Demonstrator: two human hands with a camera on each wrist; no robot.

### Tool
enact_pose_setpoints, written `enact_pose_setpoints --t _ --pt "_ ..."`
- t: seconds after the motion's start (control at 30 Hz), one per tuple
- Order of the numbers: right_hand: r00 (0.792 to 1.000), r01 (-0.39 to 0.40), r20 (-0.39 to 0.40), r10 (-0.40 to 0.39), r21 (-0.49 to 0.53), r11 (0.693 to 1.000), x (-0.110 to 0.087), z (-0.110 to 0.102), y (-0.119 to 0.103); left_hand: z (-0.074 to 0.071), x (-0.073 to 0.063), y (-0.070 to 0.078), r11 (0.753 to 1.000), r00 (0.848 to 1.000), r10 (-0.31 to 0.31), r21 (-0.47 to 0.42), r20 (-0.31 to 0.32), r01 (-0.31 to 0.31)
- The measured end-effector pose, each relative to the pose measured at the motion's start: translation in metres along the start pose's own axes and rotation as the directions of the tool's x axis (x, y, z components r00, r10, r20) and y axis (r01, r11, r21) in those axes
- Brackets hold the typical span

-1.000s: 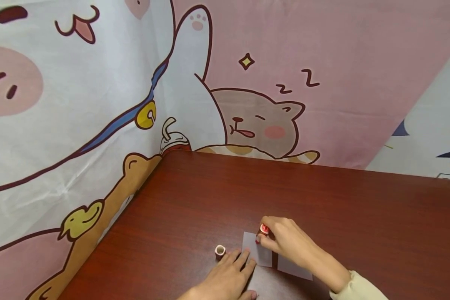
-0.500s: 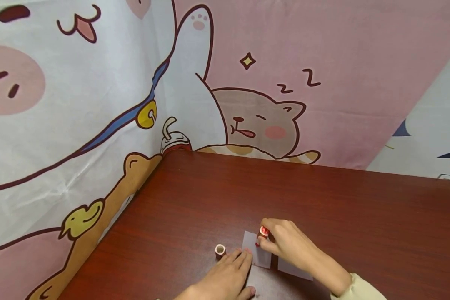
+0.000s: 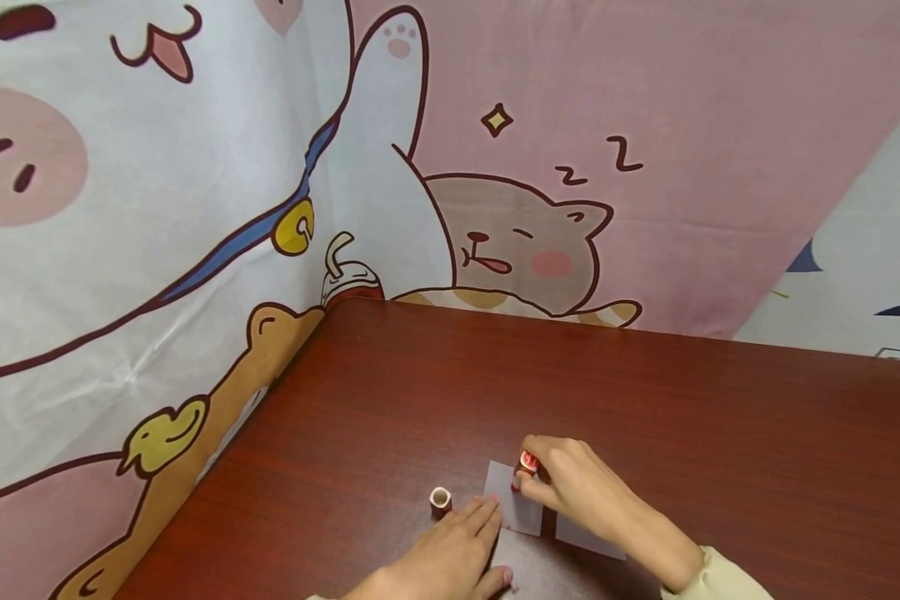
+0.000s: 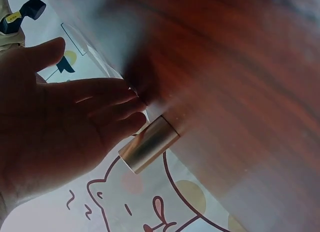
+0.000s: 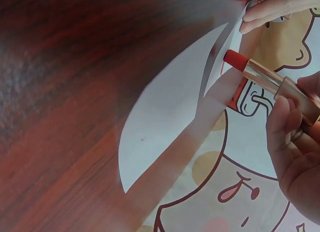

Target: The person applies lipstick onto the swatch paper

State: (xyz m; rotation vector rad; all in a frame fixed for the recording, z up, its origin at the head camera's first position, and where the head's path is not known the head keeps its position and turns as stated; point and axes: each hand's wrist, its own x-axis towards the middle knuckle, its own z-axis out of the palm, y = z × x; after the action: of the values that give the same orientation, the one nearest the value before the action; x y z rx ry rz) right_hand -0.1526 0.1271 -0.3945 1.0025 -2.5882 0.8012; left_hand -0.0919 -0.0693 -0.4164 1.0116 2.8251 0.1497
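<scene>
My right hand (image 3: 581,483) pinches a lipstick (image 3: 527,463) between thumb and fingers. In the right wrist view the lipstick's red tip (image 5: 235,60) is right at a small white paper (image 5: 227,74), and a red trace shows close by. Fingertips of my left hand (image 3: 450,550) rest on that paper's left side (image 3: 498,479), the fingers straight and close together. Just beyond the left hand, the lipstick cap (image 3: 441,502) stands upright on the table, hollow end up. In the left wrist view the cap (image 4: 150,144) looks metallic gold, near the fingertips.
A second white paper (image 3: 588,540) lies under my right forearm, partly hidden, bearing a tiny red dot (image 5: 142,140). The dark reddish wooden table (image 3: 645,408) reaches back to a cartoon-printed cloth (image 3: 667,208), which also runs along the left side.
My left hand's fingers have drawn together and its fingertips shifted slightly on the paper. The right hand and the lipstick have moved very slightly toward me.
</scene>
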Motion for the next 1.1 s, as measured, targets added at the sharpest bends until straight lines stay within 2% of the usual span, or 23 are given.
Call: enact_pose_setpoints --t 0.13,0.3,0.4,0.53,0.77,1.1 --pt "1.000 -0.005 0.001 0.005 -0.007 1.000 0.0000 0.0001 -0.0006 -0.0015 -0.0006 -0.0012 1.000 1.000 -0.006 -0.025 0.021 0.007" --pt "1.000 -0.007 0.008 0.007 -0.010 1.000 -0.0004 -0.0006 -0.0011 -0.0022 -0.0006 -0.0029 1.000 1.000 0.020 -0.009 0.008 -0.020" --pt "1.000 -0.008 0.007 0.008 -0.012 1.000 -0.0007 -0.0001 -0.0015 -0.0034 -0.0006 -0.0041 0.999 1.000 0.024 -0.042 0.014 -0.023" --pt "1.000 -0.001 0.002 0.001 -0.012 1.000 -0.0009 0.0010 -0.0026 -0.0056 -0.0016 -0.0044 0.995 0.999 0.006 -0.095 0.037 -0.003" --pt "1.000 -0.011 0.020 0.011 0.009 1.000 -0.0015 0.0002 -0.0060 -0.0070 -0.0016 -0.0049 0.996 1.000 0.011 -0.090 0.029 -0.009" --pt "1.000 -0.001 0.031 0.000 0.024 1.000 -0.0046 0.0005 -0.0100 -0.0064 -0.0014 -0.0037 0.994 0.998 -0.022 -0.108 0.057 0.028"
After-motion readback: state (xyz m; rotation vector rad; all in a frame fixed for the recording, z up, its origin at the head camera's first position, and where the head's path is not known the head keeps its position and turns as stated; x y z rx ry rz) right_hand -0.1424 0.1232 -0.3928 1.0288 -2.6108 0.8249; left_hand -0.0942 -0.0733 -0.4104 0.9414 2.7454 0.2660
